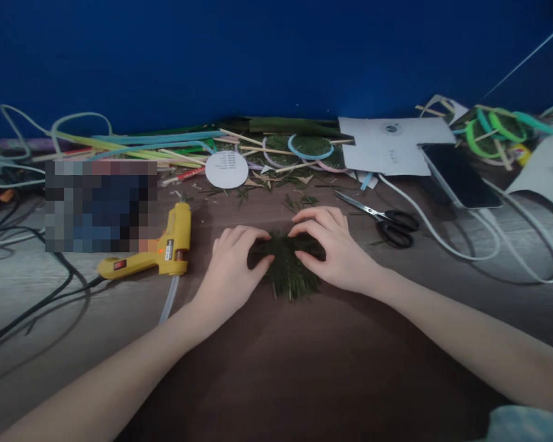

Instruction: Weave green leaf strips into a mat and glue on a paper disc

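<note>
Left hand and right hand both pinch a dark green woven mat of leaf strips on the brown wooden table, beside a yellow plastic glue gun.

Matt wood-grain table, glossy yellow plastic glue gun, metal scissors w/ black plastic handles

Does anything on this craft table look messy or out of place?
Cut leaf scraps lie strewn on the table behind the woven green piece that the left hand and right hand hold. The yellow glue gun lies on its side, a red light showing, and the scissors lie open.
</note>
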Demonstrator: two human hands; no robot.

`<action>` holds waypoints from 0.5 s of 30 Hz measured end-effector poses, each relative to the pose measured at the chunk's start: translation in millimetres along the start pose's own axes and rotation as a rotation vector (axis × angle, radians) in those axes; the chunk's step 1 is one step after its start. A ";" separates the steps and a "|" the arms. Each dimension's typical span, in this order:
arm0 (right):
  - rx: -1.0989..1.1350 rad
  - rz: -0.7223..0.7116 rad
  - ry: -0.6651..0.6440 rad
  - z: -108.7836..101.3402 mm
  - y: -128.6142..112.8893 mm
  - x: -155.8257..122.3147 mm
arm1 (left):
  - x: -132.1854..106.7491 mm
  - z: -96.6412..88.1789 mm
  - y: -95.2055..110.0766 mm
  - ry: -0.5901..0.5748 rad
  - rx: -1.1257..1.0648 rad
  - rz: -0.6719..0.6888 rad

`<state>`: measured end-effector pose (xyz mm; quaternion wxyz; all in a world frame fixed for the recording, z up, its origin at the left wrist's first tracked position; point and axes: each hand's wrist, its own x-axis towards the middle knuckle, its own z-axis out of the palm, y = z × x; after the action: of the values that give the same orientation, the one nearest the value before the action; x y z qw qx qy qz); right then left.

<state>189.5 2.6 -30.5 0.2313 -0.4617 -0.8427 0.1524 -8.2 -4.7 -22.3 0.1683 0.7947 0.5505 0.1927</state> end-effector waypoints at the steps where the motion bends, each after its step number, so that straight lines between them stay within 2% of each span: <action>1: -0.001 0.010 0.010 0.1 0.0 0.0 | -0.1 0.0 -0.1 0.002 -0.002 -0.001; 15: -0.029 0.008 -0.025 -1.4 -1.6 0.6 | -1.3 2.5 -4.1 0.018 -0.009 0.024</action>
<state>188.9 2.4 -28.4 0.2134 -0.4666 -0.8457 0.1469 -10.7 -4.7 -26.6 0.1646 0.7987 0.5415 0.2043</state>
